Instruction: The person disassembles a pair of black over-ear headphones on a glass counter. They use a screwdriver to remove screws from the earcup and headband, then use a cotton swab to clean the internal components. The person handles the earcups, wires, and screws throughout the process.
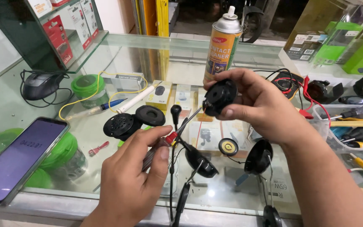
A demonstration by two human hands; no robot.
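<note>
My right hand (259, 107) holds a round black earcup housing (219, 96) up above the glass counter, fingers curled around its rim. My left hand (135, 172) grips a small screwdriver (177, 132) with a red collar, its metal tip pointing up to the lower edge of the housing. Below them lies a taken-apart black headset: an earcup shell (258, 157), a bare round speaker (228, 146) on thin wires, another shell (201, 162) and the microphone boom (175, 112). A perforated black cover (118, 125) and a foam pad (150, 115) lie to the left.
A spray can (223, 44) stands at the back centre. A phone with a lit screen (19, 157) lies at the left front edge, near green tape rolls (88, 86). A mouse (40, 85), a pen, a yellow wire, test leads (311, 101) and a tool tray (349, 126) surround the counter.
</note>
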